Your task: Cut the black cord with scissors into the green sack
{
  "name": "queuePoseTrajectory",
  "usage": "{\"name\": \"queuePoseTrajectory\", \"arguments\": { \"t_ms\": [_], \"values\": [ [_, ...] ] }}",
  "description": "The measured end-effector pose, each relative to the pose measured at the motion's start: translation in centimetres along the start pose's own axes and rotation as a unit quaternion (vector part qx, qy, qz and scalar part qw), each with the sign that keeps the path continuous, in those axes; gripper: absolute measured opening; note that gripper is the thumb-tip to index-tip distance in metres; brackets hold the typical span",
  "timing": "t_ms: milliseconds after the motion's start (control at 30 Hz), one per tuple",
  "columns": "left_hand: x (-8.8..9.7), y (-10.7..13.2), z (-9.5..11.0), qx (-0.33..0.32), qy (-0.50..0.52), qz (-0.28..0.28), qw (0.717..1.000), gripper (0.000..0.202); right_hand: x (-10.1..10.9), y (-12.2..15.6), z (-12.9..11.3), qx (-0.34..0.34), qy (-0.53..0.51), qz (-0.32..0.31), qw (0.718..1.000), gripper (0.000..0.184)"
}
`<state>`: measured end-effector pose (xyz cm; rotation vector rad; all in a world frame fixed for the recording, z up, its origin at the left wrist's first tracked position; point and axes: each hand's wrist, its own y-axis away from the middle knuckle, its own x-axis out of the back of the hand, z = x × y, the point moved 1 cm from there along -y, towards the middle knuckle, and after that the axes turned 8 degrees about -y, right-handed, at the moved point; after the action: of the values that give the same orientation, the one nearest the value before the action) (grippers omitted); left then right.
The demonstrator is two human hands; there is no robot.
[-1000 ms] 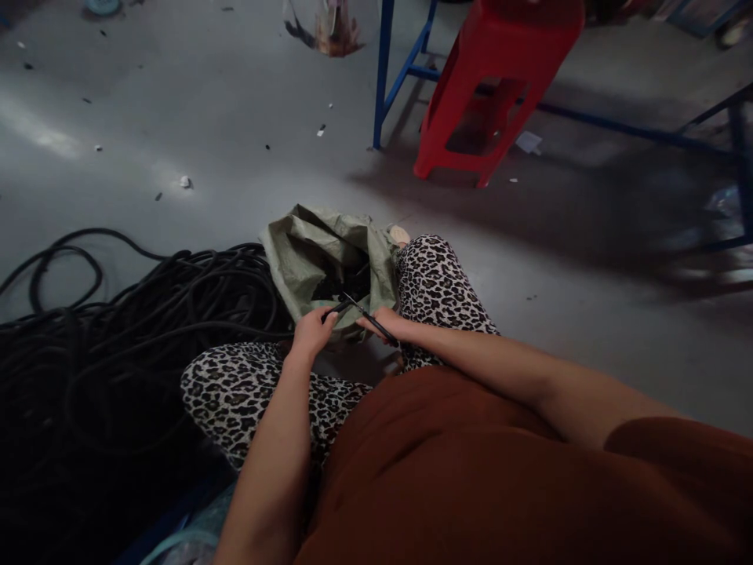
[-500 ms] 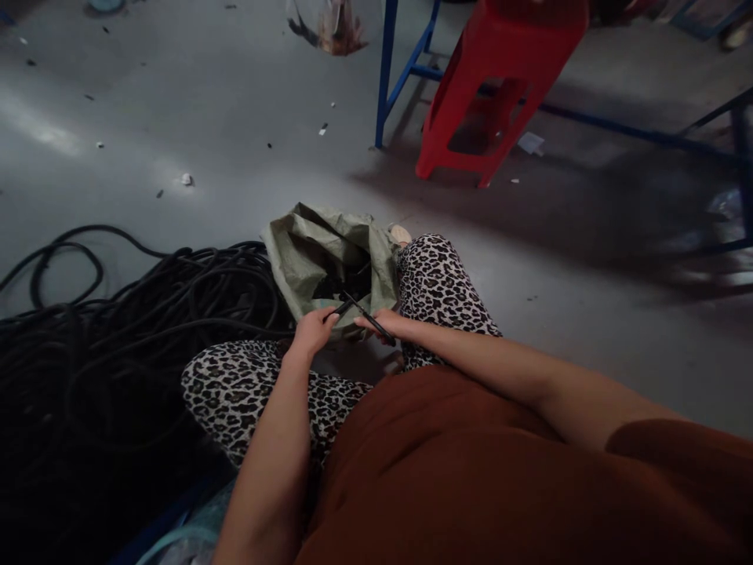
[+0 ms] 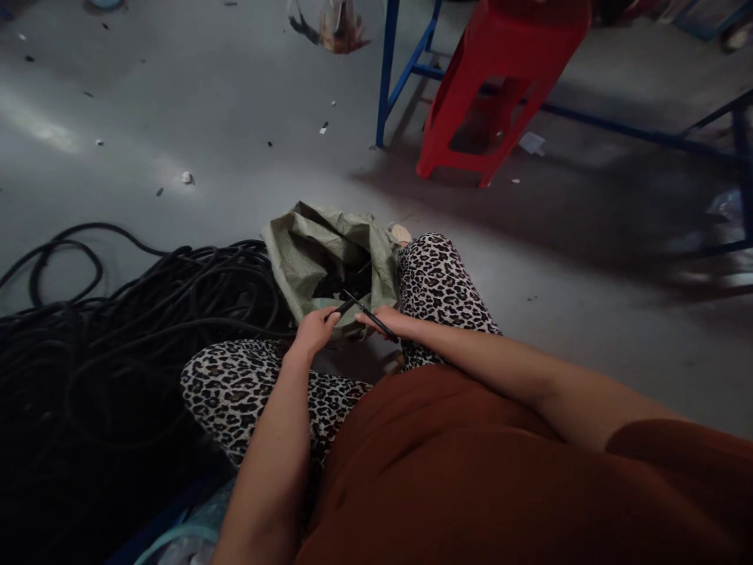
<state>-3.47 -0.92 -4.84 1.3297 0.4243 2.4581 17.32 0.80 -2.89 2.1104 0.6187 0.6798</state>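
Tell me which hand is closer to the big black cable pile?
Left. The left hand is beside the cable pile; the right hand lies farther away, past it.

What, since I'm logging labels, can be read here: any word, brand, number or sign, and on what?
None can be read. The green sack, the red stool, the black cables and the black tool in the right hand show no print; the paper scrap by the stool is too small to tell.
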Motion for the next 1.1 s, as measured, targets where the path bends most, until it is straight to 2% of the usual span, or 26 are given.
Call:
{"name": "queuePoseTrajectory", "arguments": {
  "t_ms": [300,667,900,1100],
  "values": [
    [-0.2,-0.1,-0.1,0.02,-0.038,0.032,0.999,0.035,0.0,0.3,-0.3,-0.014,0.037,0.026,0.999,0.06],
    [-0.1,-0.2,-0.2,0.052,-0.024,0.075,0.996,0.032,0.0,-0.8,0.7,0.004,-0.021,0.02,1.0,0.058],
    [0.1,-0.2,0.3,0.055,-0.002,0.087,0.995,0.034,-0.5,-0.5,0.8,-0.013,-0.11,-0.044,0.993,0.064],
    [0.2,-0.2,0.3,0.061,-0.003,0.083,0.995,0.035,-0.6,0.3,0.2,-0.018,-0.142,-0.049,0.988,0.059]
  ]
}}
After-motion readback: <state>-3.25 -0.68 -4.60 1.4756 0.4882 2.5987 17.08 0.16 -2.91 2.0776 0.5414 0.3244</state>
